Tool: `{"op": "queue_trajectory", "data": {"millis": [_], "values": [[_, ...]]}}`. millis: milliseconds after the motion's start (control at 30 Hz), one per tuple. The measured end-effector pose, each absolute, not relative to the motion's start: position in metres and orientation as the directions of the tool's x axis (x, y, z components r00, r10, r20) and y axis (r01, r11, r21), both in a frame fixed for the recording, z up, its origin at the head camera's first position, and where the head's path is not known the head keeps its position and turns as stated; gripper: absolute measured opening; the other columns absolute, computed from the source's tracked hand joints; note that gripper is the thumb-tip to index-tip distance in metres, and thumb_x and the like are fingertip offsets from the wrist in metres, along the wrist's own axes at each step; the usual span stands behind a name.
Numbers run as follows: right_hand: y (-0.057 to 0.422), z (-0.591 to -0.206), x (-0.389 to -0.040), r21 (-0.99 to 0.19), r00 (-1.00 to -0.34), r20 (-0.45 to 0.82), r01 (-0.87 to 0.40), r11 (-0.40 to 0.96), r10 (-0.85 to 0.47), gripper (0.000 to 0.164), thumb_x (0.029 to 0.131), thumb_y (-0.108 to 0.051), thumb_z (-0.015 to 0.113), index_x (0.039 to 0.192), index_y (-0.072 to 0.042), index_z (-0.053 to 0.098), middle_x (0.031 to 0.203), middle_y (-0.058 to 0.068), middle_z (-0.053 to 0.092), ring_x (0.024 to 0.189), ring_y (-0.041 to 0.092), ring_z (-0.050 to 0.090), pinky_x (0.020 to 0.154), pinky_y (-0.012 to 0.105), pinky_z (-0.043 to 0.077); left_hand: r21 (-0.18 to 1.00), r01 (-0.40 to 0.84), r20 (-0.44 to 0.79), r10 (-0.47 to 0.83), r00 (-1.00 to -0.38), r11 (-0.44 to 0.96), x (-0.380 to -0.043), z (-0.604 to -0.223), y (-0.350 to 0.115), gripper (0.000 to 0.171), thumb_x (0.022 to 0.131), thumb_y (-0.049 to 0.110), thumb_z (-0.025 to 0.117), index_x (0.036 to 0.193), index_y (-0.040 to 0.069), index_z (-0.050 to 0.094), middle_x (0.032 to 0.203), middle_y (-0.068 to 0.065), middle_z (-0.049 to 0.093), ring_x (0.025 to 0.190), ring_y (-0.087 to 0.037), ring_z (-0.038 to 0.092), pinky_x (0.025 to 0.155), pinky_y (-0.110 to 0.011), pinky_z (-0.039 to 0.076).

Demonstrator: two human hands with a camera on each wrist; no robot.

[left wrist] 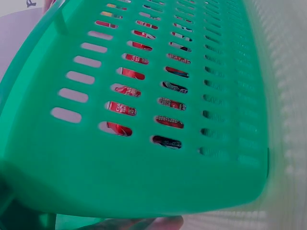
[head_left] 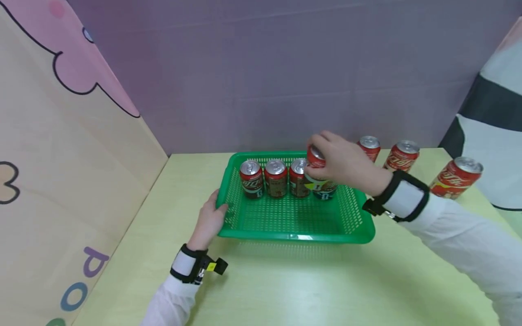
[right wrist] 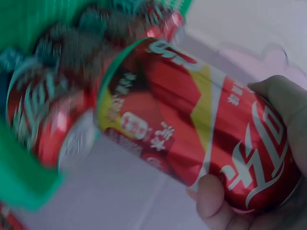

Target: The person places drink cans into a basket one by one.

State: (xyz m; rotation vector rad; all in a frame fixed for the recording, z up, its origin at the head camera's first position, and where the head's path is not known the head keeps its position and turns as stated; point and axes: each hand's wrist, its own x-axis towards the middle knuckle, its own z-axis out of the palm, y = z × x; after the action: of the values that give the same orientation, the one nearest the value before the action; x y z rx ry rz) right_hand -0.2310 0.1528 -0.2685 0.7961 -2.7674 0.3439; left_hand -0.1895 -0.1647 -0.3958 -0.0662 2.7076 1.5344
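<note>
My right hand (head_left: pixel 346 163) grips a red soda can (right wrist: pixel 192 124) by its upper part, over the right end of a row of cans inside the green plastic basket (head_left: pixel 285 235). Whether the can's base touches the basket floor, I cannot tell. Three more cans stand upright along the basket's far side: a left one (head_left: pixel 251 180), a middle one (head_left: pixel 276 179) and a right one (head_left: pixel 299 178). At the basket's left side my left hand (head_left: pixel 208 222) holds the rim, thumb on top. Its fingertips (left wrist: pixel 165 223) show below the basket's slotted wall in the left wrist view.
Right of the basket on the pale yellow table (head_left: pixel 285 290) are three red cans: one (head_left: pixel 369 147) partly behind the right hand, another (head_left: pixel 401 156), and a third (head_left: pixel 456 177) beyond the right wrist. A grey-purple cloth wall (head_left: pixel 261 81) rises behind, a printed panel (head_left: pixel 73 149) at left.
</note>
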Motion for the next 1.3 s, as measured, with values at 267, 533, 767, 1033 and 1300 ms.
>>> {"op": "queue_trajectory", "data": {"millis": [267, 533, 767, 1033, 1300], "values": [[0.089, -0.321, -0.242, -0.167, -0.749, 0.154, -0.663, 0.730, -0.645, 0.056, 0.081, -0.047, 0.068, 0.123, -0.012, 0.054, 0.110, 0.005, 0.054, 0.085, 0.018, 0.055, 0.066, 0.032, 0.049, 0.854, -0.048, -0.039, -0.028, -0.999, 0.518, -0.190, -0.396, -0.165, 0.055, 0.097, 0.014, 0.041, 0.148, 0.001, 0.024, 0.141, -0.024, 0.042, 0.112, -0.033, 0.050, 0.095, -0.052, 0.040], [0.036, -0.343, -0.249, -0.150, -0.719, 0.125, -0.694, 0.704, -0.683, 0.050, 0.082, -0.049, 0.067, 0.117, -0.016, 0.054, 0.110, 0.004, 0.054, 0.088, 0.016, 0.058, 0.066, 0.028, 0.052, 0.859, -0.041, -0.031, -0.028, -0.999, 0.510, -0.189, -0.396, -0.166, 0.055, 0.098, 0.014, 0.041, 0.148, 0.001, 0.024, 0.141, -0.024, 0.041, 0.115, -0.035, 0.050, 0.095, -0.053, 0.040], [0.002, -0.358, -0.254, -0.129, -0.707, 0.146, -0.707, 0.695, -0.692, 0.051, 0.081, -0.046, 0.069, 0.119, -0.016, 0.053, 0.115, 0.006, 0.053, 0.093, 0.020, 0.058, 0.068, 0.031, 0.054, 0.852, -0.027, -0.019, -0.020, -1.000, 0.522, -0.190, -0.396, -0.166, 0.054, 0.097, 0.013, 0.041, 0.148, 0.000, 0.024, 0.139, -0.026, 0.043, 0.113, -0.037, 0.053, 0.093, -0.052, 0.043], [-0.008, -0.371, -0.252, -0.098, -0.689, 0.117, -0.724, 0.683, -0.715, 0.052, 0.081, -0.049, 0.068, 0.119, -0.017, 0.052, 0.113, 0.005, 0.053, 0.096, 0.020, 0.056, 0.066, 0.029, 0.054, 0.850, -0.027, -0.024, -0.012, -1.000, 0.527, -0.190, -0.396, -0.167, 0.054, 0.098, 0.014, 0.039, 0.148, 0.002, 0.024, 0.140, -0.024, 0.043, 0.114, -0.035, 0.053, 0.092, -0.052, 0.043], [-0.005, -0.374, -0.254, -0.088, -0.694, 0.110, -0.720, 0.689, -0.711, 0.054, 0.080, -0.050, 0.068, 0.120, -0.018, 0.050, 0.112, 0.005, 0.051, 0.095, 0.019, 0.055, 0.064, 0.029, 0.053, 0.846, -0.027, -0.021, -0.016, -1.000, 0.532, -0.191, -0.397, -0.166, 0.055, 0.098, 0.015, 0.039, 0.148, 0.001, 0.023, 0.139, -0.025, 0.044, 0.110, -0.035, 0.055, 0.089, -0.050, 0.045]]}}
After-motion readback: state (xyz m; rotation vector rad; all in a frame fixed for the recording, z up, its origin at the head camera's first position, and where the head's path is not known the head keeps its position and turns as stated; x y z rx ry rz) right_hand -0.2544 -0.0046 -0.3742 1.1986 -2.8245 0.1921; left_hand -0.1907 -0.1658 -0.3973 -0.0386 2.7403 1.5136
